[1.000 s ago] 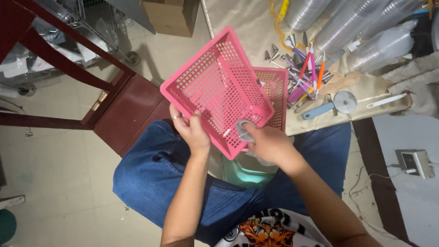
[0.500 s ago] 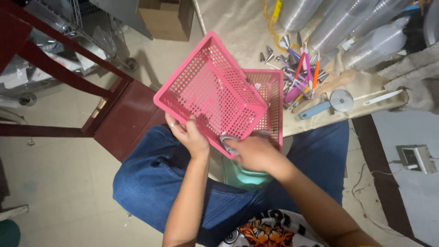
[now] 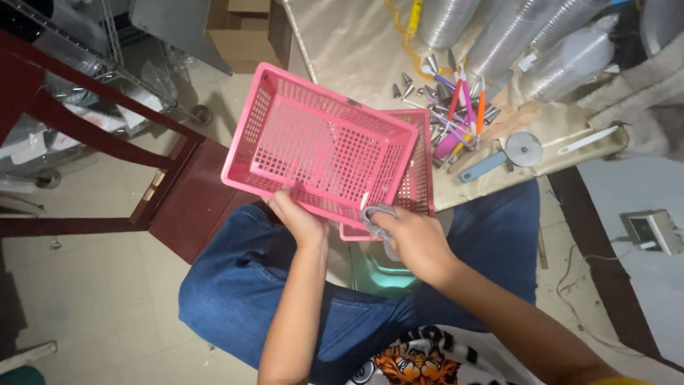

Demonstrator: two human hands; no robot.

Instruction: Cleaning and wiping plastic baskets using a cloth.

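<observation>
The left hand [image 3: 299,221] grips the near rim of a pink basket [image 3: 320,146]; the right hand [image 3: 413,239], closed on a grey cloth [image 3: 377,214], presses against the basket's edge.

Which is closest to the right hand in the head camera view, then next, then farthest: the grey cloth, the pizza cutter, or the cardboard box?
1. Grey cloth, in the right hand.
2. Pizza cutter, upper right on the table.
3. Cardboard box, top, on the floor.
</observation>
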